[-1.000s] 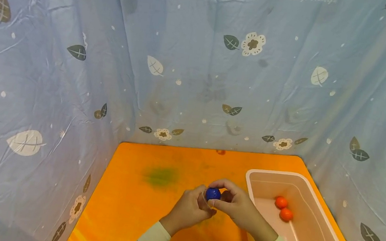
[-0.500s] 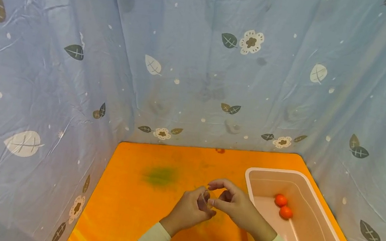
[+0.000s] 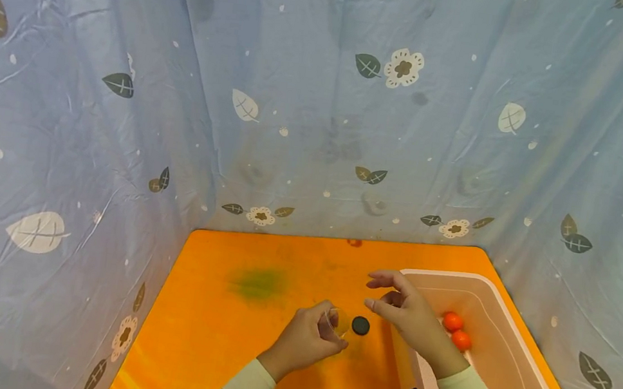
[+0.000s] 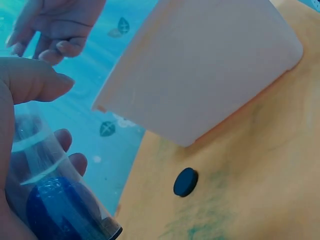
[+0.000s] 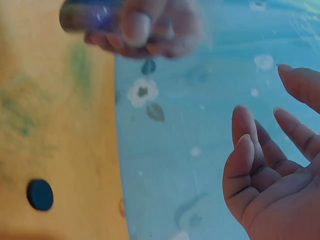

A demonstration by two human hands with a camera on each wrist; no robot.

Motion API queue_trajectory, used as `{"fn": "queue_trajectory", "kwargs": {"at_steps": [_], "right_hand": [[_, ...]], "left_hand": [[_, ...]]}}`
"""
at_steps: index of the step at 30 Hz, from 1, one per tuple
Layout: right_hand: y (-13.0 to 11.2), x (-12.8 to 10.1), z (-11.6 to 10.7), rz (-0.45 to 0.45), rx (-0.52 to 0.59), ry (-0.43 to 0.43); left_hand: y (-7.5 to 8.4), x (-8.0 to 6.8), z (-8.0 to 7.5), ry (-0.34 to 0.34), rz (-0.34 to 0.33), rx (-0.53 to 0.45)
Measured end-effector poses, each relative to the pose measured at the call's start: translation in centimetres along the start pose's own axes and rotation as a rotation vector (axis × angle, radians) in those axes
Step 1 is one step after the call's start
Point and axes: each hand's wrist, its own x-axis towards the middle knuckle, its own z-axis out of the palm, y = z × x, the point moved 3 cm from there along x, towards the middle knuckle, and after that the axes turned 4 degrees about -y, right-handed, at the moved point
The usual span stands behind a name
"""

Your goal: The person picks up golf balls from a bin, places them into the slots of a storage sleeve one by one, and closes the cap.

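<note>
The right hand [image 3: 410, 312] has drawn away empty, fingers loose, while the left hand [image 3: 308, 339] still grips the clear tube [image 4: 47, 192].

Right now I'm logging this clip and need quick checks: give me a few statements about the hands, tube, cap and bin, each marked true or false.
1. The left hand grips a clear tube with a blue ball inside. True.
2. The right hand holds the black cap. False: the black cap lies on the orange table, and the right hand holds nothing.
3. The pink bin holds two orange balls. True.
4. The bin stands at the table's left side. False: it stands at the right.
</note>
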Motion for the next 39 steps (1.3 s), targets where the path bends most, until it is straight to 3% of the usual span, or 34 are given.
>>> {"fn": "queue_trajectory", "kwargs": {"at_steps": [23, 29, 39], "right_hand": [[3.2, -1.7, -10.1, 0.118, -0.095, 0.309], [4.5, -2.4, -11.4, 0.151, -0.091, 0.367], [8.7, -2.4, -11.7, 0.362, -0.103, 0.339]], "left_hand": [[-0.7, -0.8, -0.4, 0.017, -0.015, -0.032], [-0.8, -0.8, -0.3, 0.019, -0.02, -0.037], [-0.8, -0.9, -0.2, 0.02, -0.026, -0.042]]}}
